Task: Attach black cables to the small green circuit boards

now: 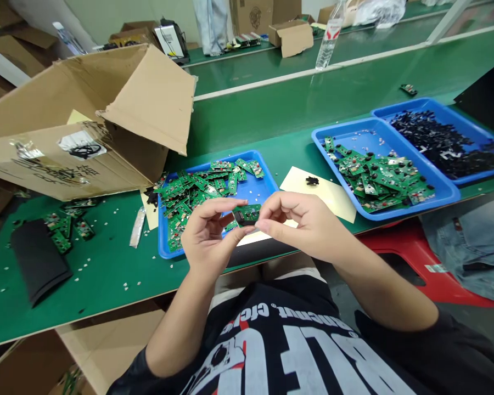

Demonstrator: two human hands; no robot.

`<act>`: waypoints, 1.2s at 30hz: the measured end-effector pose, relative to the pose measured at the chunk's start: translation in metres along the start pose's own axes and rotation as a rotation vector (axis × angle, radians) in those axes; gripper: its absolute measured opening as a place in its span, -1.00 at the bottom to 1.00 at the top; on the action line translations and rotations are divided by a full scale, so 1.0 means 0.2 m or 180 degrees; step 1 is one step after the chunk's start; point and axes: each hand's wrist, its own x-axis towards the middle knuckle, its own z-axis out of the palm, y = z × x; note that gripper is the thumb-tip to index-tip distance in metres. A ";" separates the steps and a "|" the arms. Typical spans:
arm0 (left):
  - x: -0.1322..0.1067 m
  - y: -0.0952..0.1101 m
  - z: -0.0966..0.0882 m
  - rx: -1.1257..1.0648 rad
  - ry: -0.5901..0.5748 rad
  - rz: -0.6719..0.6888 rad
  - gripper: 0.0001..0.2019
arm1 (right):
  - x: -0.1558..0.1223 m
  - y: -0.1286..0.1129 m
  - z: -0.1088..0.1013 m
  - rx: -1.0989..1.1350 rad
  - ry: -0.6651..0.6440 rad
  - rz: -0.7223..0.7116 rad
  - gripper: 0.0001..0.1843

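Observation:
Between my two hands, above the table's front edge, is a small green circuit board (249, 214) with a black part on it. My left hand (213, 230) pinches the board's left end between thumb and fingers. At the other end, the fingertips of my right hand (298, 219) are closed on the board; whether they also hold a smaller piece I cannot tell. Just behind my left hand lies a blue tray (253, 189) with a heap of similar green boards (201, 186). A yellowish paper sheet (333, 200) with a small black cluster (312, 180) lies beyond my right hand.
On the right, one blue tray (447, 206) holds boards fitted with black parts, and another (473, 178) holds loose black pieces. A large open cardboard box (119, 120) stands at the left. Near it are black foam (39, 258) and loose boards (63, 227). A bottle (330, 38) stands at the back.

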 end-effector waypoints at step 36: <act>0.00 0.09 0.01 0.0745 -0.0170 -0.1135 -0.78 | 0.04 0.08 0.03 -0.2590 0.0645 -0.1957 -0.78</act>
